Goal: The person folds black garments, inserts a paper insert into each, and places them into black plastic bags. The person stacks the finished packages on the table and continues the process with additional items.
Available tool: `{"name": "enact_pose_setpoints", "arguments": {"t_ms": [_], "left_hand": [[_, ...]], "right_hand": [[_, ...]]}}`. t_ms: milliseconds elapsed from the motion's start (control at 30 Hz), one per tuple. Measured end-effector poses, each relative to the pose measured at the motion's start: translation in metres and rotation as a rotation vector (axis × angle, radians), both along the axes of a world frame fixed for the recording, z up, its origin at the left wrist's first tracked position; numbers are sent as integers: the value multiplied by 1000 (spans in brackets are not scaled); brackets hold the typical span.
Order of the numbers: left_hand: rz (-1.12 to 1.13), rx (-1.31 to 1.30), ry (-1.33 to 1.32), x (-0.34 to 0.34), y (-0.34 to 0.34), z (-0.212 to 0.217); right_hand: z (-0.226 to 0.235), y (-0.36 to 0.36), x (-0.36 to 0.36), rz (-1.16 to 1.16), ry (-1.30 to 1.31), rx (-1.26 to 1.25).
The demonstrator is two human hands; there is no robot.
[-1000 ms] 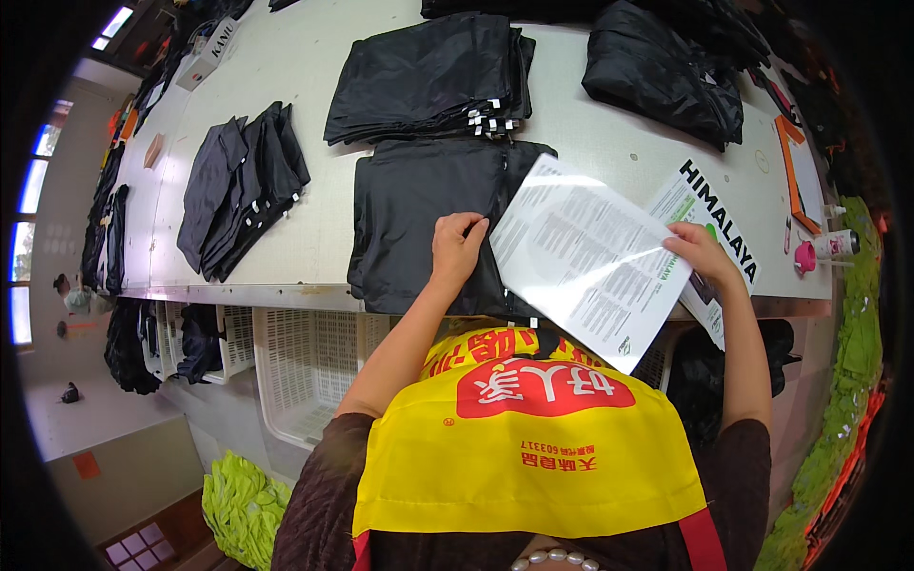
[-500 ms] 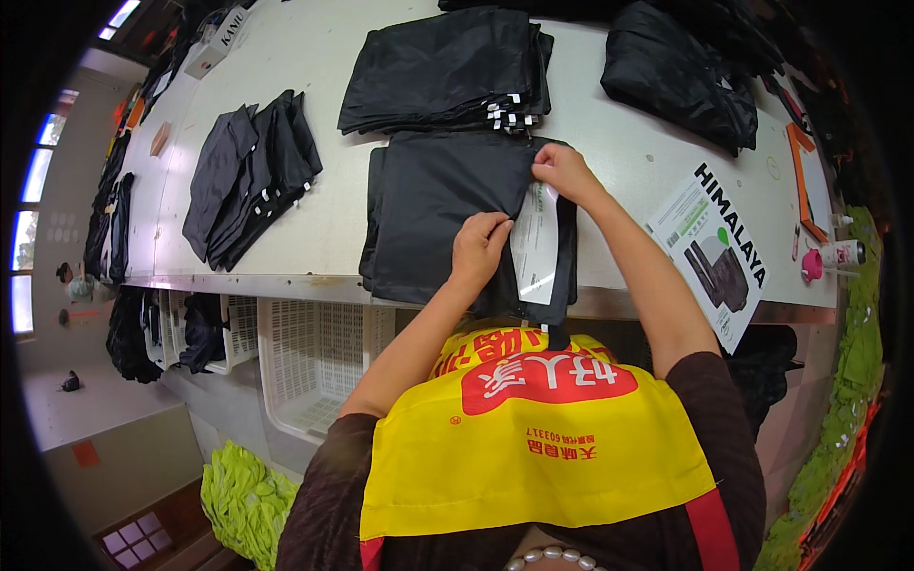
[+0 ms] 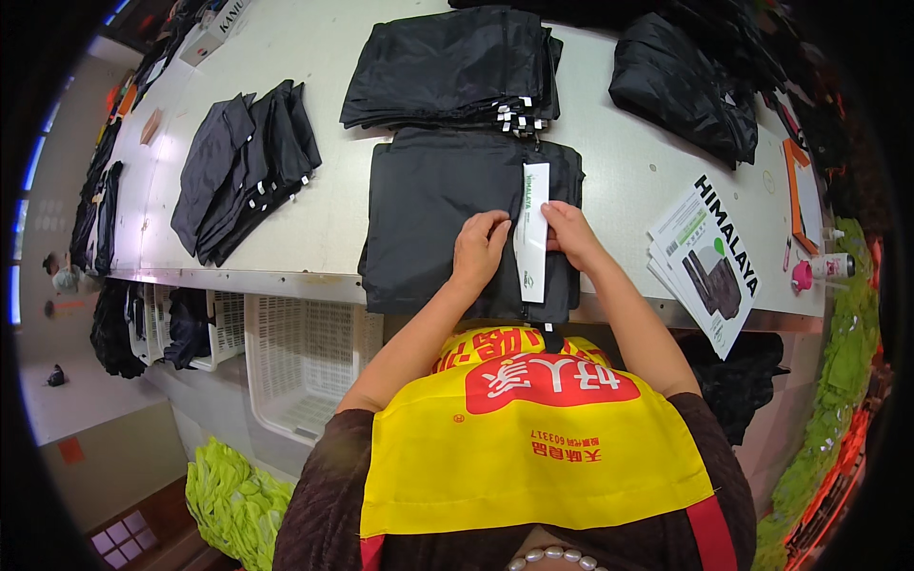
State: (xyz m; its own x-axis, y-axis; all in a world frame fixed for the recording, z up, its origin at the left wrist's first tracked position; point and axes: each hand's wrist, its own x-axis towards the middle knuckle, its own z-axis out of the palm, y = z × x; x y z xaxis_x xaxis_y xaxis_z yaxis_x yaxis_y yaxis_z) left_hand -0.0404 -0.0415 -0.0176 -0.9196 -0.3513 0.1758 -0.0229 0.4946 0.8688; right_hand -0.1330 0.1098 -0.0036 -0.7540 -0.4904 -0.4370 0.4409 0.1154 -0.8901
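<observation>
Folded black fabric pieces (image 3: 433,228) lie stacked at the table's front edge. On the top piece a white printed card (image 3: 533,257) shows as a narrow upright strip near its right side. My left hand (image 3: 481,249) is closed, its fingertips pinching the black fabric beside the card's left edge. My right hand (image 3: 573,236) grips the card's right edge, thumb on top; its other fingers are partly hidden. Just behind is a higher pile of black folded pieces (image 3: 438,67) with several small white tags.
Fanned black pieces (image 3: 252,171) lie to the left. At right are a few large printed cards (image 3: 705,266), a black bundle (image 3: 681,90), an orange tray (image 3: 803,195) and a bottle (image 3: 833,265). Below the table edge stands a white plastic crate (image 3: 305,366); bright green fabric (image 3: 233,504) lies lower left.
My right hand has come down from the top corner of the fabric to the card's right edge. The card now looks narrower and straighter. My left hand has stayed about where it was.
</observation>
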Motion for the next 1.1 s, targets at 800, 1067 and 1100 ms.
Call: {"name": "enact_pose_setpoints", "arguments": {"t_ms": [800, 1067, 1100], "left_hand": [[-594, -635, -242, -44, -7, 27], [-307, -125, -171, -30, -6, 18], [-279, -18, -81, -19, -9, 9]], "right_hand": [[49, 21, -7, -88, 779, 523], [15, 41, 7, 115, 660, 708], [14, 46, 15, 157, 657, 732]]}}
